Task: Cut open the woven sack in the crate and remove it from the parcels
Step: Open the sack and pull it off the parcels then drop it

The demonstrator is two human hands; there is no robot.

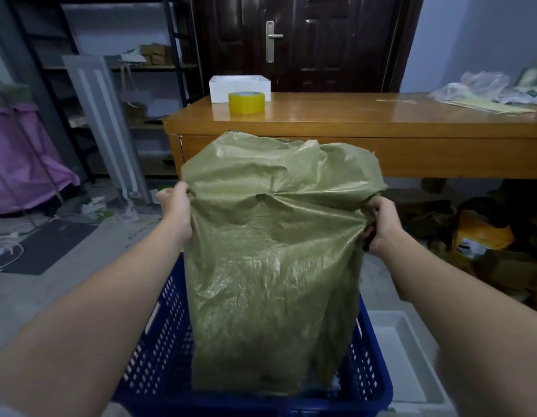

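The green woven sack (273, 257) hangs upright over the blue crate (159, 356), its lower end down inside the crate walls and its upper part raised in front of the wooden table (381, 121). The left hand (175, 210) is closed on the sack's left edge, fabric bunched in its fingers; the right hand (380, 225) is clenched on a gathered fold at the right edge, with something dark showing in that fist (what it is, I cannot tell). The cloth is stretched taut between the two grips.

No parcels are clearly visible; a little pale material shows at the crate's bottom right, under the sack's hem. The step in hand looks like the lift-off, drawing the sack up and away from whatever it covered. To do it well, both hands should rise evenly and straight up, so the hem clears the crate rim without snagging, and the sack should stay spread so that nothing caught inside comes up with it.

A roll of yellow tape (246, 102) and a white box (240, 85) sit on the table beyond.
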